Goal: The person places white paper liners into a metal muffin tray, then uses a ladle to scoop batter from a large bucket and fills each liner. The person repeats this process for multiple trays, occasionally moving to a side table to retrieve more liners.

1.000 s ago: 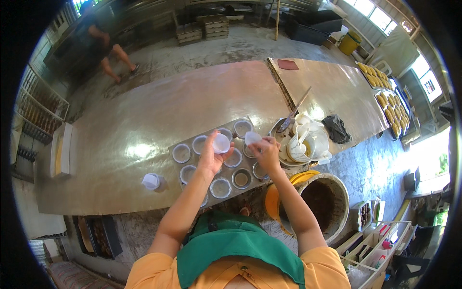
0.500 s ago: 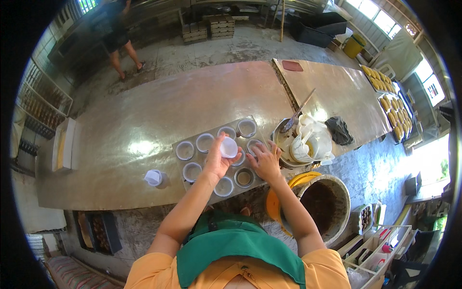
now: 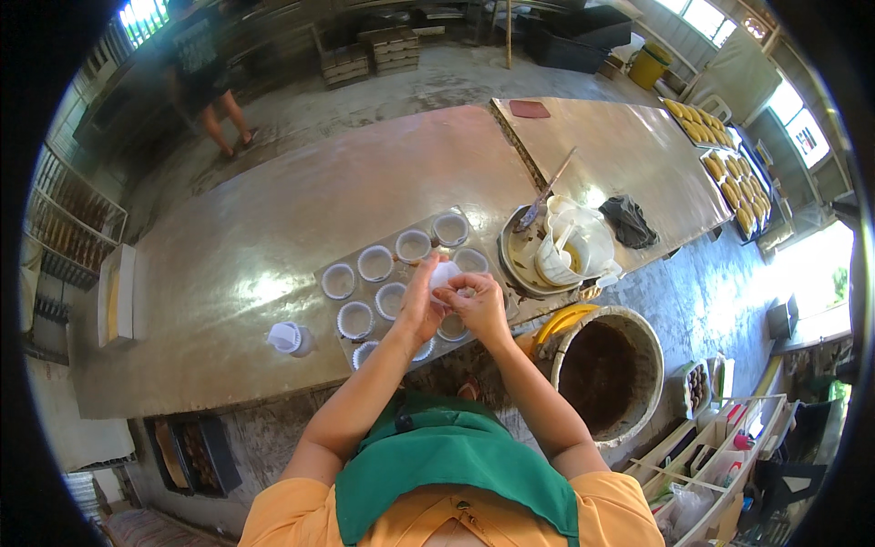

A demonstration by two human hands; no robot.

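My left hand is closed around a stack of white paper baking cups, held above the muffin tray. With bent fingers, my right hand pinches at the stack's near side; whether a single cup is parted from it is hidden by the fingers. Fluted white paper cups line the tray's round wells, among them a lined well at the left and another lined well at the far end. My hands and forearms cover some of the near wells.
Left of the tray stand more paper cups. A pan holding a white pitcher and spatula is to the right, near a black plastic bag. A large bucket of brown mix stands below the metal table's edge.
My right hand has left the well at the tray's right and come to the stack in my left hand. The near-right well, bare before, now appears lined. The view has shifted slightly.
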